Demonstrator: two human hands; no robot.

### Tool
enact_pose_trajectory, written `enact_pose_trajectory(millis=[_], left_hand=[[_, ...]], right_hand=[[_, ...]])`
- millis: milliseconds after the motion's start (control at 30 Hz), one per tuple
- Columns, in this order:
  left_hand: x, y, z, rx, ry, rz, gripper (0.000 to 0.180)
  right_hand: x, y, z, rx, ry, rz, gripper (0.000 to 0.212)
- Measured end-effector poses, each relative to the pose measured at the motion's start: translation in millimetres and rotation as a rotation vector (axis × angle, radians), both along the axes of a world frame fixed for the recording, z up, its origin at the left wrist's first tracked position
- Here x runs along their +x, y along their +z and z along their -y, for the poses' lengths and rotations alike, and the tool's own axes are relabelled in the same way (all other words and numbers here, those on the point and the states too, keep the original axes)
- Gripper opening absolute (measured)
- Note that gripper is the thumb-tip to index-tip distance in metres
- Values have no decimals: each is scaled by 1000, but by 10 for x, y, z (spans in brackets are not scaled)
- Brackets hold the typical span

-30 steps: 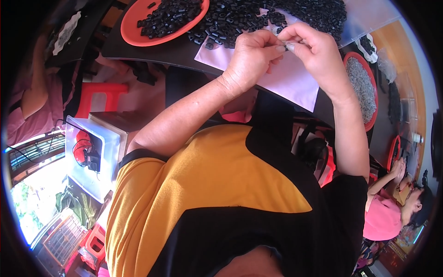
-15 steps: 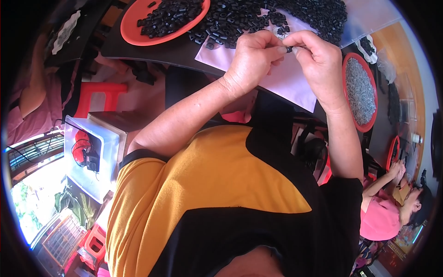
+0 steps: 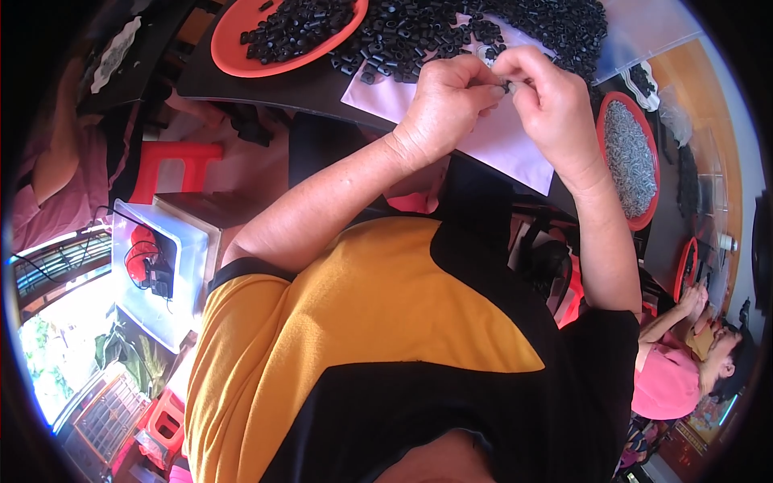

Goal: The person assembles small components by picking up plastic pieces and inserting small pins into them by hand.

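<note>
Above the pale pink cloth [image 3: 507, 153], my two hands meet fingertip to fingertip. My left hand [image 3: 453, 101] pinches a small black plastic piece [image 3: 506, 86], mostly hidden by the fingers. My right hand [image 3: 551, 105] is closed at the other side of that piece, thumb and forefinger pressed together; whatever it grips is too small to make out. Just beyond the hands lies a heap of small black plastic pieces [image 3: 403, 40], spread over the cloth and the dark table. To the right stands a red oval tray [image 3: 604, 173] full of small silvery screws [image 3: 630, 153].
A red round tray [image 3: 229, 60] with more black pieces is at the far left of the table [image 3: 266, 95]. Beside me on the left are a red stool [image 3: 173, 151] and a clear plastic bin [image 3: 133, 310]. A co-worker in pink [image 3: 668, 378] sits at the right.
My right hand has turned slightly and its fingertips have shifted a little at the small piece. The left hand has barely moved.
</note>
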State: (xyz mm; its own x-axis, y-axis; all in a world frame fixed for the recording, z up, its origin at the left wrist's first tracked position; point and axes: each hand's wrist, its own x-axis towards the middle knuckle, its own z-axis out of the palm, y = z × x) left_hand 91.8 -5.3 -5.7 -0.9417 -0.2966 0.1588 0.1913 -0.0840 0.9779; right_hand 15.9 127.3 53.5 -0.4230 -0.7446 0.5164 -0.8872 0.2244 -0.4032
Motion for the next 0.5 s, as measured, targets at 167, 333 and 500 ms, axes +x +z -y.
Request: enact_pose_trajectory(millis=[167,333,500], left_hand=[[-3,-19,-27,-20,4,-6,5],[-23,-51,-31,-66,52,-15,5],[-25,-21,-50,-39,68,1,5]], right_hand=[[-32,-24,-22,12,-49,183,29],[123,-96,59,51,-86,-490,23],[60,-131,42,-160,-156,54,30]])
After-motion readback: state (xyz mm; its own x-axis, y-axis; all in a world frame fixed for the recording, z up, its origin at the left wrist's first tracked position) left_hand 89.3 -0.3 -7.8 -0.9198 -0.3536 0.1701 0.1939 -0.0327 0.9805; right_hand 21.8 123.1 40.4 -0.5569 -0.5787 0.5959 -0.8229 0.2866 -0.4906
